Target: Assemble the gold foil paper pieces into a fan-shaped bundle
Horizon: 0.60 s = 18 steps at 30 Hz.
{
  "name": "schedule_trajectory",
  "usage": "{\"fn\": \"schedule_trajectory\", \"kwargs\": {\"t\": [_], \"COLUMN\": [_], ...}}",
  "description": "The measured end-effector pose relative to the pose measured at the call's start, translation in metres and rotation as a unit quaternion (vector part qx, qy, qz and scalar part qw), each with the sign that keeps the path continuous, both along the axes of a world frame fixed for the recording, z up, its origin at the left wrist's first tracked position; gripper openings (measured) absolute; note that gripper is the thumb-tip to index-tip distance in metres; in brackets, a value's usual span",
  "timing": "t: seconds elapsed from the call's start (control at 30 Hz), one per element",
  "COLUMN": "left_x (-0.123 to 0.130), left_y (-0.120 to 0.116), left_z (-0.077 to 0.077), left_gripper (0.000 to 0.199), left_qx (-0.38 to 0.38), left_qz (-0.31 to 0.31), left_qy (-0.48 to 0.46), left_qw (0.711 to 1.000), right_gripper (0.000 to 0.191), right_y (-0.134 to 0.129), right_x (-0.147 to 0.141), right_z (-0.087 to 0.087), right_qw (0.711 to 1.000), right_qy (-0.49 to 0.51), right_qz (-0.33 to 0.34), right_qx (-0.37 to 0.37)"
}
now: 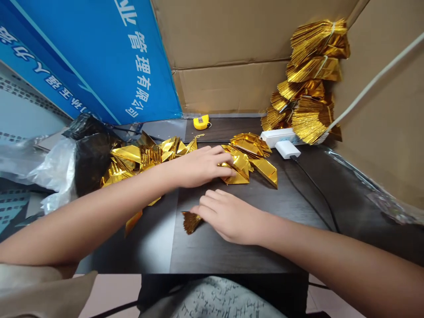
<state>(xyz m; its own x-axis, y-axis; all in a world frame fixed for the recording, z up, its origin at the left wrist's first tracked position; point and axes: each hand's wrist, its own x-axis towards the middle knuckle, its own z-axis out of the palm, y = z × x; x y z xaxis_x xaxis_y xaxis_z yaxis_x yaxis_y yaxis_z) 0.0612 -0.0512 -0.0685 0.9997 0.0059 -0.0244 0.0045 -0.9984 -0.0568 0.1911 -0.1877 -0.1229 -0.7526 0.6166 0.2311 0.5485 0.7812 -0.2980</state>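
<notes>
My left hand [206,165] reaches across to a loose pile of folded gold foil papers [243,167]. Its fingers are apart and rest on the near pieces; the thumb is hidden. Closer to the table's front edge, my right hand [230,216] is closed around a small fanned stack of folded gold foil papers [191,222]. The stack's pleated end pokes out to the left of the fingers, and the rest is covered by the hand. A larger heap of gold foil papers [127,154] lies behind my left forearm, partly hidden by it.
Tied gold bundles [314,66] are stacked against the cardboard wall [225,88] at the right back. A power strip [276,136] with a white charger [287,149] and cables lies beside them. A yellow tape measure [201,122] sits at the back; black and clear plastic bags [92,154] are left.
</notes>
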Motion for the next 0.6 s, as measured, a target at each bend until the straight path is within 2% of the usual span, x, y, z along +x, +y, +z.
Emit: {"fn": "schedule_trajectory", "kwargs": {"t": [0.1,0.3,0.4,0.5,0.6], "left_x": [0.010,0.013,0.013,0.014,0.016], "left_y": [-0.001,0.000,0.005,0.009,0.011], "left_z": [-0.012,-0.023,-0.028,-0.030,-0.027], "left_gripper": [0.037,0.032,0.030,0.029,0.025], "left_qx": [0.043,0.027,-0.032,-0.129,-0.198], "left_qz": [-0.051,-0.084,-0.071,-0.048,-0.031], "left_qy": [0.012,-0.036,-0.087,-0.140,-0.139], "left_qw": [0.998,0.995,0.993,0.981,0.970], "right_gripper": [0.030,0.028,0.026,0.025,0.024], "right_y": [0.000,0.001,0.001,0.001,0.002], "right_x": [0.000,0.005,0.006,0.007,0.007], "right_z": [0.000,0.000,0.001,0.000,-0.002], "right_qw": [1.000,1.000,1.000,1.000,1.000], "right_qy": [-0.006,0.001,-0.006,-0.005,0.002], "right_qz": [0.018,0.026,0.025,0.026,0.025], "right_qx": [-0.005,-0.001,-0.003,-0.002,0.002]}}
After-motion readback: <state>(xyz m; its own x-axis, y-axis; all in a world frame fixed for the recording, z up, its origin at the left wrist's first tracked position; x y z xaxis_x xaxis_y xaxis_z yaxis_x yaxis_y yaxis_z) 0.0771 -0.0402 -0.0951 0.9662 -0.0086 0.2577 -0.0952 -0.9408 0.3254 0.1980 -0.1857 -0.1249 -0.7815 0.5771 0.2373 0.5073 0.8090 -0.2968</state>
